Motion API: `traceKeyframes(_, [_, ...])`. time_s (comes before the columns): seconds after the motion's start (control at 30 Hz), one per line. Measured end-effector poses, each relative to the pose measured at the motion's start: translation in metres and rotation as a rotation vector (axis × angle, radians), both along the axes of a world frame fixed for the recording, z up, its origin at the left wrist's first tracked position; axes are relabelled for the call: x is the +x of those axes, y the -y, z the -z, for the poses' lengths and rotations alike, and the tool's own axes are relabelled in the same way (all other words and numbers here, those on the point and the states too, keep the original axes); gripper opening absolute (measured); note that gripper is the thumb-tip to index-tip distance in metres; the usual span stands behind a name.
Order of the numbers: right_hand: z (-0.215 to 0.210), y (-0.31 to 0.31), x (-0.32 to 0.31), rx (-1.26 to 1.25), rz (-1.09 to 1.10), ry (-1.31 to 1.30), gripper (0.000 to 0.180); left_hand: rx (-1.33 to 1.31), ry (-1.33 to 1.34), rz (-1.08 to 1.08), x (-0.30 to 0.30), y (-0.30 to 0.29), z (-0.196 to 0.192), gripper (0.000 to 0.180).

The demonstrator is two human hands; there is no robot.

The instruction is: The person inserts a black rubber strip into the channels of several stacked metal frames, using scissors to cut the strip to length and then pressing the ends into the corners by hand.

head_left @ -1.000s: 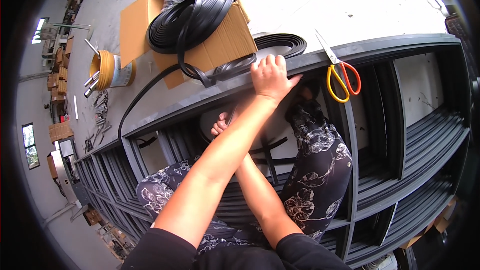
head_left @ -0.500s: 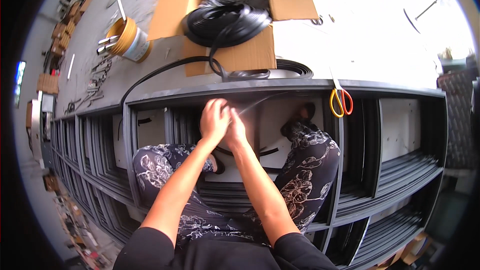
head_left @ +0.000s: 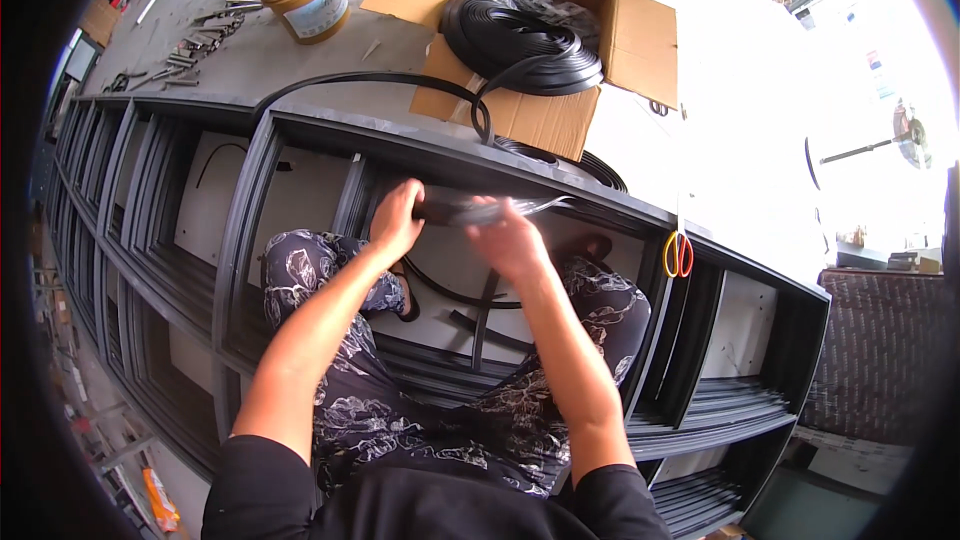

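Observation:
My left hand is closed at one end of a blurred black strip, inside the dark grey frame around my legs. My right hand is at the strip's other side, its fingers smeared by motion; whether it grips cannot be told. A thin, shiny, see-through piece reaches right from beside that hand. Below my hands, several short black strips lie on the floor between my feet. Scissors with yellow and red handles hang over the frame's top bar, right of my hands.
Beyond the frame stands an open cardboard box with a coil of black rubber strip. One length loops out over the frame. A yellow bucket holds metal tubes, with metal parts beside it. A standing fan is far right.
My hands, close together before, are now apart with the blurred strip between them. The view has turned, so the box and bucket appear shifted.

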State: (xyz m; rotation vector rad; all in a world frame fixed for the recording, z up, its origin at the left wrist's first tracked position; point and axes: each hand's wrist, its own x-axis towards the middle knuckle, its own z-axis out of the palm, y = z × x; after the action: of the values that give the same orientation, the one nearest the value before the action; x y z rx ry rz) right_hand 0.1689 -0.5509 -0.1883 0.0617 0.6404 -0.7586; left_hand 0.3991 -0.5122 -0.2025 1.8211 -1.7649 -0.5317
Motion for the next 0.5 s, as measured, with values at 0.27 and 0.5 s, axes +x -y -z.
traceKeyframes(0.27, [-0.030, 0.054, -0.116, -1.133, -0.938, -2.105, 0.030, -0.357, 0.529, 0.394, 0.047, 0.056, -0.069, 0.029])
traceKeyframes(0.5, [0.024, 0.045, -0.142, -1.274, -1.071, -2.049, 0.018, 0.241, 0.440, 0.627, 0.051, 0.037, 0.003, 0.025])
